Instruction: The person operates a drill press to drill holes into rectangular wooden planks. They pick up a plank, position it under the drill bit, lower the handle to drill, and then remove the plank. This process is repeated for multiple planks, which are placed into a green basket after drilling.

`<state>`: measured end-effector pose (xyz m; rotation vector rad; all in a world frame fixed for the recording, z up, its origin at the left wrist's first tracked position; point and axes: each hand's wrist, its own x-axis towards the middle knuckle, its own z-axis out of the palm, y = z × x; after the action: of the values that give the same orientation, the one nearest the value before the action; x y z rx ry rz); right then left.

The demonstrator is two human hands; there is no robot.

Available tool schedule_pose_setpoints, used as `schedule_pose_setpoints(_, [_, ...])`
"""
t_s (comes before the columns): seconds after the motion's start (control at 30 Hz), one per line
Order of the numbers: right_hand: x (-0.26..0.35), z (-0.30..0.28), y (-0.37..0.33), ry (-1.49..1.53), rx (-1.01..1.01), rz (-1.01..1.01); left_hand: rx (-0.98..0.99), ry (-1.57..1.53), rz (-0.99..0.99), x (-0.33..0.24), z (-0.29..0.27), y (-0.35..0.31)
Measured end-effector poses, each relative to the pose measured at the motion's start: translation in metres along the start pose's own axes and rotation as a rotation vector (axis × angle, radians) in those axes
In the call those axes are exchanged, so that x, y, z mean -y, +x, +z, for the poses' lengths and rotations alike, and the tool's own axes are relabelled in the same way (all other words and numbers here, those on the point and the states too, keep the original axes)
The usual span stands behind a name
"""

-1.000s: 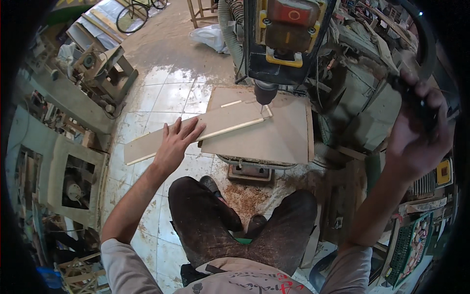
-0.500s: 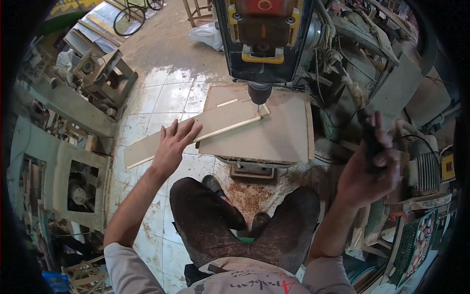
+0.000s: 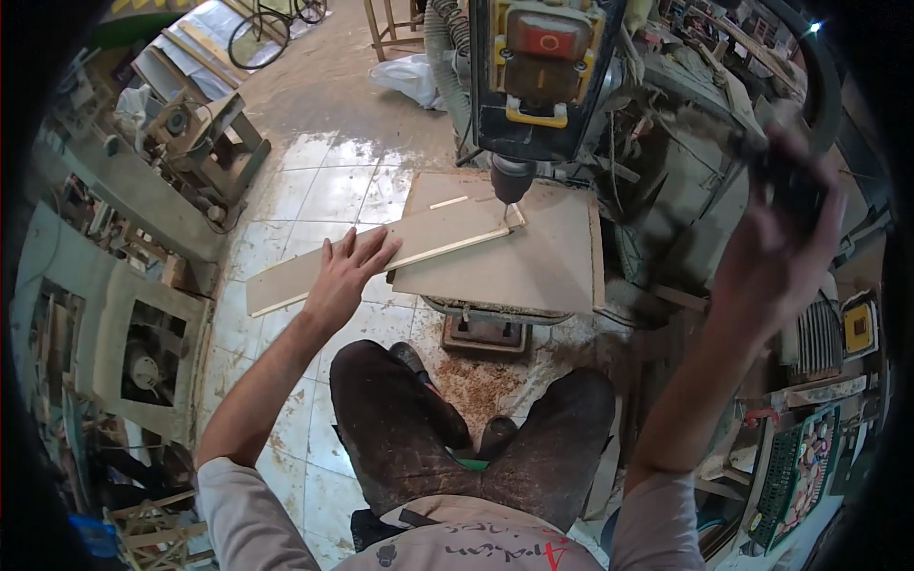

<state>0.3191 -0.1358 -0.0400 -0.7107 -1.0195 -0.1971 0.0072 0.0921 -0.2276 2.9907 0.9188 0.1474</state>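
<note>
My left hand (image 3: 350, 271) lies with fingers spread on a long, flat board (image 3: 447, 228) edged with pale wooden strips. The board slants across a brown sheet (image 3: 557, 257) on the drill press table, its left end jutting past it. Above the board's right end hangs the black chuck (image 3: 514, 179) of the drill press (image 3: 547, 100). A thin bit points down there; whether it touches the wood I cannot tell. Out to the right, my raised right hand (image 3: 771, 257) is closed on the black drill press handle (image 3: 792, 181), both smeared by motion.
A short pale strip (image 3: 448, 203) lies on the sheet behind the board. Sawdust (image 3: 486, 390) covers the tiles below. Dusty machines (image 3: 171, 328) line the left; a motor (image 3: 814, 328) and green crate (image 3: 795, 485) stand right. A bicycle (image 3: 259, 40) is far left.
My right hand has gone up and outward to the right with the handle. My left hand stays flat on the board, which rests in about the same place under the bit.
</note>
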Motion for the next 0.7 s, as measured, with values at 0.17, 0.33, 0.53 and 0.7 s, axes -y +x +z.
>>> schedule_pose_setpoints(0.17, [0.000, 0.044, 0.092, -0.108, -0.007, 0.139, -0.015, 0.005, 0.005, 0.000, 0.000, -0.003])
schedule_pose_setpoints(0.33, [0.012, 0.067, 0.042, -0.623, -0.049, 0.218, 0.016, -0.002, -0.025, -0.011, -0.005, -0.011])
schedule_pose_setpoints(0.53, [-0.007, 0.040, -0.223, -0.110, 0.393, 1.086, -0.027, 0.102, 0.061, -0.045, -0.018, -0.029])
schedule_pose_setpoints(0.7, [0.019, 0.091, -0.365, 0.300, 0.771, 1.352, 0.003, 0.109, 0.005, -0.075, -0.018, -0.041])
